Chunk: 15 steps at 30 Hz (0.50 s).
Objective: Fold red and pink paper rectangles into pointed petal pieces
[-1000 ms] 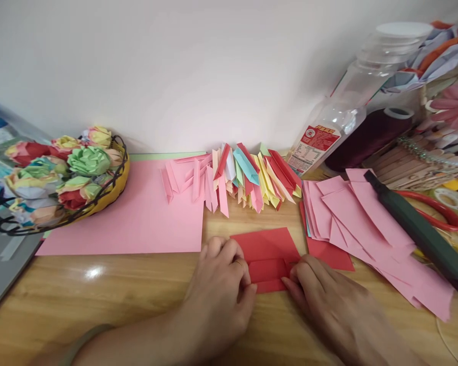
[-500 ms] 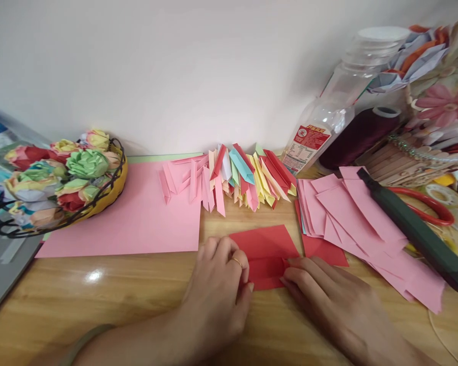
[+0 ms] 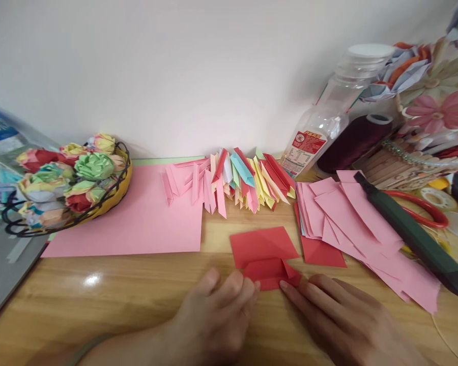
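Note:
A small red paper strip [image 3: 266, 272] lies partly folded between my two hands, its right corner raised in a flap. My left hand [image 3: 223, 310] is closed on the strip's left end, fingers curled and thumb at the near edge. At the other end my right hand [image 3: 332, 312] pinches the folded right corner between thumb and fingers. Just beyond, a flat red paper rectangle [image 3: 265, 245] rests on the table, partly behind the strip. A row of folded paper pieces [image 3: 244, 178] in several colours stands near the wall.
Pink paper strips [image 3: 351, 218] lie to the right under a dark green cutter-like tool [image 3: 416, 239]. A clear bottle [image 3: 324, 117] and a dark thread spool [image 3: 361, 142] stand behind. On the left, a basket of paper flowers [image 3: 127, 175] sits by a pink sheet [image 3: 168, 223].
The strip's right corner has been folded up into a flap. Both hands have come slightly nearer to me with the strip, uncovering more of the flat red rectangle.

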Tool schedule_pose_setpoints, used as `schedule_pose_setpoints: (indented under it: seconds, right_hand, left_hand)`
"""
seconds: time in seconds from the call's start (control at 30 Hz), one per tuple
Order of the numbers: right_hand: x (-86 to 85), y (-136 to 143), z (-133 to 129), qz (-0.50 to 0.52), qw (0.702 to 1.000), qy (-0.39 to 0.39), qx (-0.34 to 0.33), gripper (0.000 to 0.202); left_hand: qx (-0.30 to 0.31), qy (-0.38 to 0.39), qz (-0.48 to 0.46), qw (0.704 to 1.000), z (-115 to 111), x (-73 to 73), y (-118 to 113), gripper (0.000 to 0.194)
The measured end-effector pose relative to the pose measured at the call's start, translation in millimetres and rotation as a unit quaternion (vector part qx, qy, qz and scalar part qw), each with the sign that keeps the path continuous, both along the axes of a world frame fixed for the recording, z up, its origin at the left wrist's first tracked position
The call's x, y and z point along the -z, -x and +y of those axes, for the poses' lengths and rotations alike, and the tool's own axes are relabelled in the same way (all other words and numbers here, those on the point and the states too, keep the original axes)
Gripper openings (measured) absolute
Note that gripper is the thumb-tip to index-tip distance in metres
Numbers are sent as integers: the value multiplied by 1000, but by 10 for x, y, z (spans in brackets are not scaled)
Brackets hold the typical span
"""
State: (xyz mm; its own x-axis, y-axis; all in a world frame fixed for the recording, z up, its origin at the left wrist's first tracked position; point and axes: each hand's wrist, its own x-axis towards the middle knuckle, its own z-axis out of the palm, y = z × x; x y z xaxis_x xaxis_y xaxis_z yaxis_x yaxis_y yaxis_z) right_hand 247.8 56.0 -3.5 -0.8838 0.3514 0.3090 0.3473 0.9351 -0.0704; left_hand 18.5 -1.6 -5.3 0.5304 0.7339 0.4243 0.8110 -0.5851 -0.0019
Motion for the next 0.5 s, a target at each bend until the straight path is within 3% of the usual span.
schedule_pose_setpoints:
  seconds: [0.23, 0.5]
  right_hand:
    - [-33, 12, 52, 30, 999, 38, -2, 31]
    - [-45, -39, 109, 20, 996, 81, -19, 35]
  left_hand:
    - [45, 56, -2, 997, -27, -66, 124, 26]
    - [83, 138, 101, 982, 5, -169, 168, 17]
